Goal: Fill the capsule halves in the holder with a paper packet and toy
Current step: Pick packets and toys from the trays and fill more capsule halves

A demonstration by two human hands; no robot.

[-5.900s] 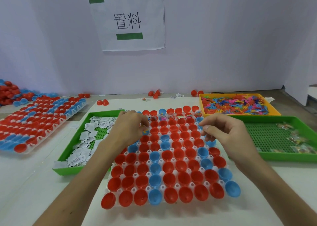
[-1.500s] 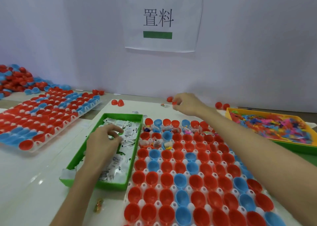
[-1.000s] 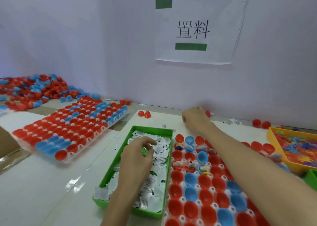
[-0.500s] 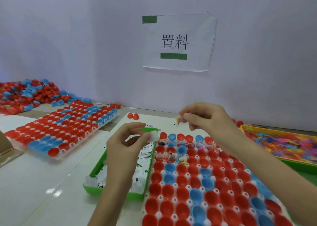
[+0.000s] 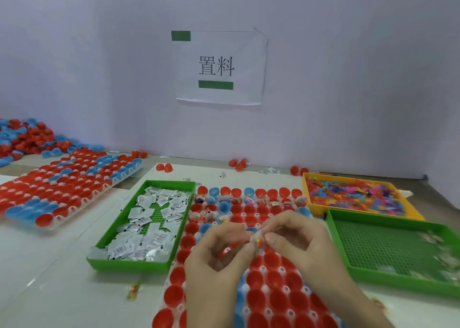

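A white holder [image 5: 281, 269] full of red and blue capsule halves lies in front of me. The far rows hold packets and small toys; the nearer cups look empty. My left hand [image 5: 219, 255] and right hand [image 5: 296, 235] meet above the holder's middle. Between their fingertips they pinch a small clear-wrapped toy with a white paper packet [image 5: 257, 238]. A green tray [image 5: 117, 225] left of the holder holds several white paper packets [image 5: 139, 243].
A yellow tray [image 5: 306, 191] of colourful toys sits at the back right, with a green mesh tray [image 5: 333, 230] in front of it. A second filled holder [image 5: 64, 186] and a heap of capsule halves [image 5: 22, 136] lie at the left. A stray wrapped toy [image 5: 133, 290] lies near the front.
Both hands came down and together over the holder's middle. The left hand brought a packet from the green tray; the right brought a wrapped toy from the back of the table.
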